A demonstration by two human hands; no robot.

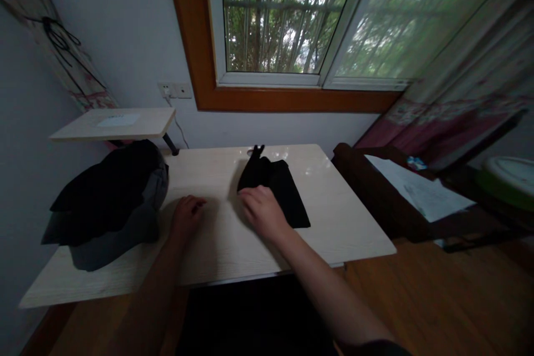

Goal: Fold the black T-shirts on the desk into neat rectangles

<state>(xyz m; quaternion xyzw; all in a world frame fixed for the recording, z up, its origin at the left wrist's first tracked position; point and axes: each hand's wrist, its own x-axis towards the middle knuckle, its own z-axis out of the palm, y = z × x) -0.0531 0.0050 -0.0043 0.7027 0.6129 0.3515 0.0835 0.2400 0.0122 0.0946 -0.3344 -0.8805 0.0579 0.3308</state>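
A black garment, folded into a narrow shape, lies on the pale wooden desk. Two thin strap-like ends stick up at its far end. My right hand is over its near left side, with the fingers closed together at the fabric's edge. To the left, my left hand hovers low over or rests on the desk, loosely curled, with thumb and fingers apart and nothing in it. It is nearest to a heap of black and grey clothes on the desk's left side.
Above the heap stands a small raised shelf with a paper on it. A wall socket with a cable is behind, beside a barred window. On the right are a dark brown seat with white sheets and a curtain.
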